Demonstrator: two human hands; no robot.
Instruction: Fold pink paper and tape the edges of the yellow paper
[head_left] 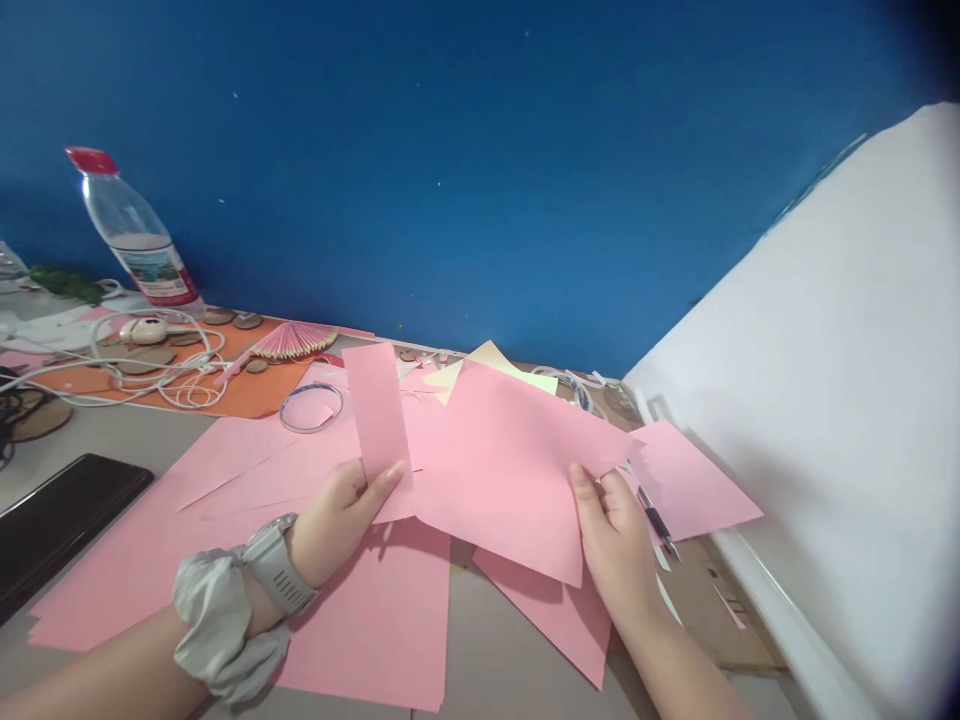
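My left hand (341,515) pinches a narrow strip of pink paper (379,420) between thumb and fingers, holding it upright. A wider sheet of pink paper (510,470) is gripped at its right edge by my right hand (619,530). The two pieces are both raised above the table, the strip to the left of the sheet, their edges close together near the bottom. Whether they touch there I cannot tell. Beneath them lie large pink sheets (352,620) spread over the table, with another pink piece (562,620) under the right side.
At the left are a phone (75,520), tangled white cables (202,370), a bottle (142,240) and a pink paper fan (296,340). A metal ring (283,410) rests on the pink paper. A pen (658,525) and a pink sheet (694,480) lie at right, beside a white panel (840,380).
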